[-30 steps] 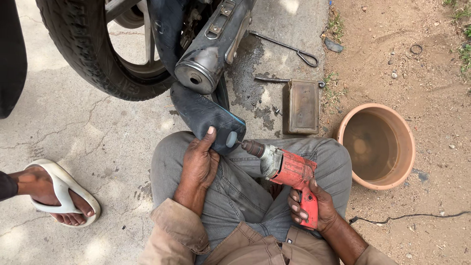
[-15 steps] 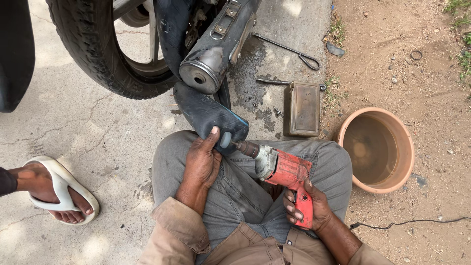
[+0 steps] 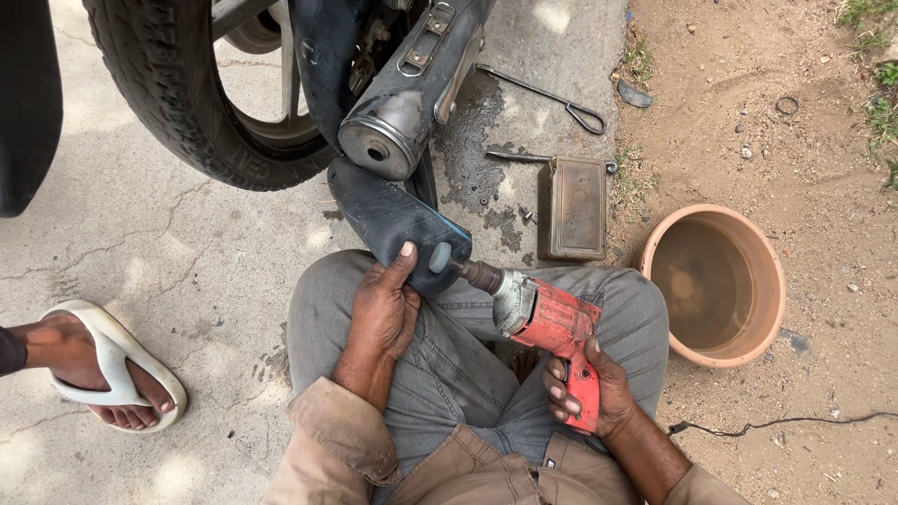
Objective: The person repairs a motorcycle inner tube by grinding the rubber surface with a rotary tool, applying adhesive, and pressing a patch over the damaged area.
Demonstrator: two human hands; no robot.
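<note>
We see left hand (image 3: 385,309) pinning floppy inner tube (image 3: 393,220) on knee; right hand (image 3: 585,393) wrapped around heavy red drill (image 3: 552,323) grip.

The motorcycle tyre (image 3: 178,103) is running off the top edge, so only its lower arc is showing. A dark shape (image 3: 28,103) is getting cut by the left and top edges, and what it is cannot be told. The sandalled foot (image 3: 103,369) is entering from the left edge, its leg out of view. The right hand (image 3: 585,393) is covering most of the red power tool's (image 3: 552,323) grip. The tool's tip is lying hidden against the black inner tube (image 3: 393,220), whose upper end is disappearing behind the exhaust pipe (image 3: 402,103). The left hand (image 3: 383,313) is covering the tube's near edge.
</note>
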